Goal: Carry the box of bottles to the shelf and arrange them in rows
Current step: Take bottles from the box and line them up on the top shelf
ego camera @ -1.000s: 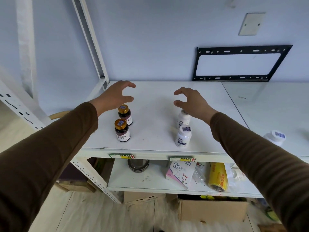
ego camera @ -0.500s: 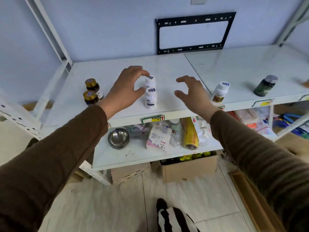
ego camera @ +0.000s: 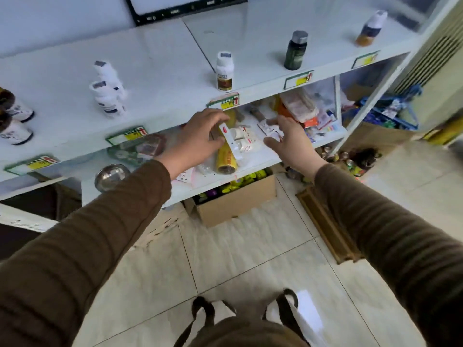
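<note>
The white upper shelf (ego camera: 162, 58) carries two white bottles (ego camera: 107, 93) standing one behind the other. Two brown bottles with white labels (ego camera: 13, 121) sit at its left edge. Further right stand a white bottle with a brown label (ego camera: 224, 72), a dark green bottle (ego camera: 295, 50) and a blurred white and amber bottle (ego camera: 370, 27). My left hand (ego camera: 200, 139) and right hand (ego camera: 292, 144) hover below the upper shelf's front edge, in front of the lower shelf. Both have their fingers spread and hold nothing.
The lower shelf (ego camera: 253, 159) holds a yellow roll (ego camera: 225, 159), white packets, a steel bowl (ego camera: 110, 175) and loose packs. An open cardboard box (ego camera: 235, 201) sits on the tiled floor under it. A wooden frame (ego camera: 325, 221) lies on the floor at the right.
My view has swung right and down. Both hands dropped from the upper shelf to the front of the lower shelf; the left hand came away from the white bottles.
</note>
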`<state>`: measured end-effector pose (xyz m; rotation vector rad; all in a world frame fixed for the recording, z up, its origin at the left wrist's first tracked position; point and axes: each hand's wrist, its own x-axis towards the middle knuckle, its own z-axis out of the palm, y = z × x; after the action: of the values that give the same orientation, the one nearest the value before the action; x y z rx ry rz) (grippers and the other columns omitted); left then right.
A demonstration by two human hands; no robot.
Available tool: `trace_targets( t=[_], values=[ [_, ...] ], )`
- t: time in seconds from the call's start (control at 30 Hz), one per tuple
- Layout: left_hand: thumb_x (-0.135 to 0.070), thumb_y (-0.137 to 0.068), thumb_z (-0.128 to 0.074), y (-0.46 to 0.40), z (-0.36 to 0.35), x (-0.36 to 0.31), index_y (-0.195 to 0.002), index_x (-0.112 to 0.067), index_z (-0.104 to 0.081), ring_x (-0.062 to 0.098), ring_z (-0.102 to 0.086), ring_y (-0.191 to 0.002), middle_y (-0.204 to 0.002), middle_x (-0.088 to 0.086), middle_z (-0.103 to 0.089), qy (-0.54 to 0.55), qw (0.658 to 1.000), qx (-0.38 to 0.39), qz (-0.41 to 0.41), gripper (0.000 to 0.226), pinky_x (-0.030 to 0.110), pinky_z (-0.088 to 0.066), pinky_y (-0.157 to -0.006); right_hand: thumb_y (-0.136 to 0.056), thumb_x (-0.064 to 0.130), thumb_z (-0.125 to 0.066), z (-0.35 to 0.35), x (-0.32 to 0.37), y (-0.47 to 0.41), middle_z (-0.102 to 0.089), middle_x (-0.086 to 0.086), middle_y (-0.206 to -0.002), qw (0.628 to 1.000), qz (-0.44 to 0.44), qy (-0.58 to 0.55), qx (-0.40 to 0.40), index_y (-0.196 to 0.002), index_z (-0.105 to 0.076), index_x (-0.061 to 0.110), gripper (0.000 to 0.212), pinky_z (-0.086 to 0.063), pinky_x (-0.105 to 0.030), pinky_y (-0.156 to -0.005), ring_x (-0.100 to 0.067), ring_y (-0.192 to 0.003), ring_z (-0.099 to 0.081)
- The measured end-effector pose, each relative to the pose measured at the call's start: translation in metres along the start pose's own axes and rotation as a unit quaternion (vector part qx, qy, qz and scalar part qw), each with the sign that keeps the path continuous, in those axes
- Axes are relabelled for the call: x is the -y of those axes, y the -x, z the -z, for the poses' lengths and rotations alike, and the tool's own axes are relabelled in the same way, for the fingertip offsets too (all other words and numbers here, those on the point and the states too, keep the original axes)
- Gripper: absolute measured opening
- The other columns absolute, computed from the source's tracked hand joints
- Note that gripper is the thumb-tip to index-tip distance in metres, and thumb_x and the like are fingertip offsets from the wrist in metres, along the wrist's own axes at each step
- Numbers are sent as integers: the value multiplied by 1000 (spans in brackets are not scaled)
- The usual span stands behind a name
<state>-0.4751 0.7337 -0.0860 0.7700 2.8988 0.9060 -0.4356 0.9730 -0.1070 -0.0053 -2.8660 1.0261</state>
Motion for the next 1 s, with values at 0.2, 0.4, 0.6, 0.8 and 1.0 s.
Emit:
trace_targets(
  t=[0.2,0.4,0.6,0.8,1.0],
  values=[
    [-18,-89,-67,-38,-117,-45,-132,-19,-55,18,-42,-130,-143,2,-48,6,997,70,40,45,14,-24,-92,-88,21,-64,24,-130,24,-54,-14,-130,997,-67,4,46,-131,-54,11,45,-41,-42,-98,-35,-119,-49],
    [-20,-91,-64,-72,-212,-68,-140,-22,-46,17,-41,-132,-145,0,-44,36,985,151,71,52,20,-29,-100,-87,18,-66,43,-236,37,-55,-14,-126,985,-156,14,69,-132,-52,14,47,-44,-43,-98,-34,-113,-53],
    [-22,-91,-63,-120,-292,-88,-145,-23,-42,17,-40,-133,-146,1,-43,53,975,209,58,58,21,-29,-101,-88,20,-65,57,-329,35,-55,-15,-126,970,-242,7,36,-132,-51,14,47,-45,-39,-95,-32,-114,-54],
    [-25,-91,-65,-156,-381,-122,-146,-21,-41,20,-41,-135,-150,2,-42,61,958,277,33,60,28,-32,-108,-92,20,-61,83,-437,54,-50,-13,-133,945,-326,-6,-6,-134,-49,17,44,-44,-46,-100,-31,-121,-49],
    [-28,-90,-66,-174,-470,-163,-148,-19,-38,22,-39,-136,-152,4,-40,47,944,325,31,64,28,-32,-106,-91,26,-63,98,-533,84,-54,-13,-133,931,-365,15,20,-133,-51,15,45,-45,-44,-99,-32,-120,-52]
  ],
)
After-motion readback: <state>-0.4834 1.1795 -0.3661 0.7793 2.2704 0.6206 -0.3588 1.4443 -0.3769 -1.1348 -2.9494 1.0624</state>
